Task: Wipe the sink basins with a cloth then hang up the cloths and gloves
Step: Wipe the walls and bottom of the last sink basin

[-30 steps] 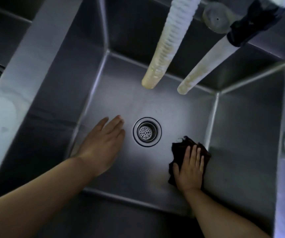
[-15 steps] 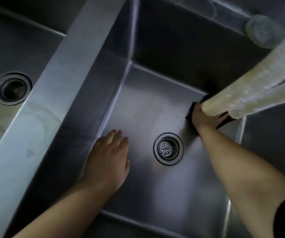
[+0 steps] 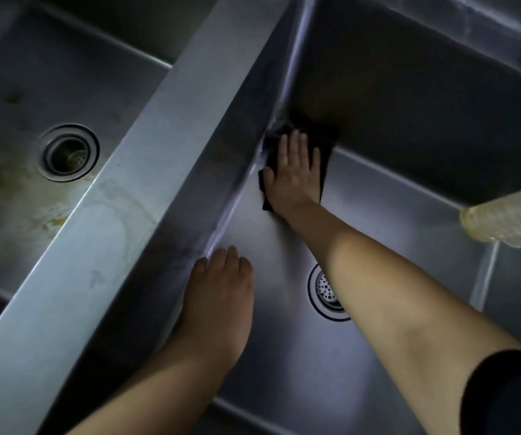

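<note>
Dark cloth (image 3: 325, 158): pressed flat by straight-fingered right hand (image 3: 293, 171) into basin (image 3: 284, 372) far-left corner. Left hand (image 3: 218, 306): laid flat, grasping nothing, near-left floor.

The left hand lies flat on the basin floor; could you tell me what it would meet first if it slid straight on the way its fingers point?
Probably the basin's left wall: the left hand points up along the floor, fingertips almost at the wall's foot.
</note>
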`<state>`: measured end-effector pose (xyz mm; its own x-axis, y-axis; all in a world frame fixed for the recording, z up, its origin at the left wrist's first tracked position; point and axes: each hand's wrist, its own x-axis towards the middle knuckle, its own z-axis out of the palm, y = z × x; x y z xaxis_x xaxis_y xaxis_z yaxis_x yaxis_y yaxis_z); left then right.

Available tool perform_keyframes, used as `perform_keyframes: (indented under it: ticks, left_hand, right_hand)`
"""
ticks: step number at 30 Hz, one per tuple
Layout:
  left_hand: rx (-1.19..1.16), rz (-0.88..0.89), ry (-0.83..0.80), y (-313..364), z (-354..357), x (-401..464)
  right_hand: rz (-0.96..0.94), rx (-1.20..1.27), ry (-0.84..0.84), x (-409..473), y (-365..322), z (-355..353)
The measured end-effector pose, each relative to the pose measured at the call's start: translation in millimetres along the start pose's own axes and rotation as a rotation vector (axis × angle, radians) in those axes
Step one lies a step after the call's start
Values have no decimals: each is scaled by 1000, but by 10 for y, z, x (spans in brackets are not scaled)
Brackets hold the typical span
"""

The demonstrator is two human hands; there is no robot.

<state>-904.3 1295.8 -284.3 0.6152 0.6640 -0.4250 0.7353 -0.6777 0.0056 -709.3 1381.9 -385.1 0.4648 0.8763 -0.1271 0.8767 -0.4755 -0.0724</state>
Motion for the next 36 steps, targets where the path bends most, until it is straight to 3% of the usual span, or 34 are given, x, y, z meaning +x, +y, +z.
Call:
perform_keyframes:
  ticks: [5, 10, 13, 17, 19, 20, 22, 30, 36]
  left_hand:
    - [57, 5, -18, -50, -145, -82]
    - [79, 44, -92, -81, -525, -267]
    - [65, 101, 32, -84, -824, -539]
    - [29, 100, 45, -79, -967, -942]
    - [67, 112, 28, -122, -995, -1153]
    - [46, 115, 51, -134, -1054, -1262]
    - [26, 153, 58, -146, -1226, -1479]
    - [-24, 128, 229, -413, -1460, -2026]
    - [-106, 71, 259, -1321, -1505, -2365]
  right_hand:
    - [-263, 109, -5, -372, -38, 42]
    - [-505, 331, -16, -1287, -87, 28]
    - [-458, 433, -207, -1945, -52, -36]
    - [-280, 661, -518, -2586, -80, -443]
    - [-205, 691, -732, -2782, -26, -719]
    - [-124, 668, -748, -2875, 13, -790]
    - [-9, 674, -734, -3020, 113, -1027]
    - [491, 841, -368, -3388, 140, -1804]
    - [443, 892, -175, -3331, -754, -2362]
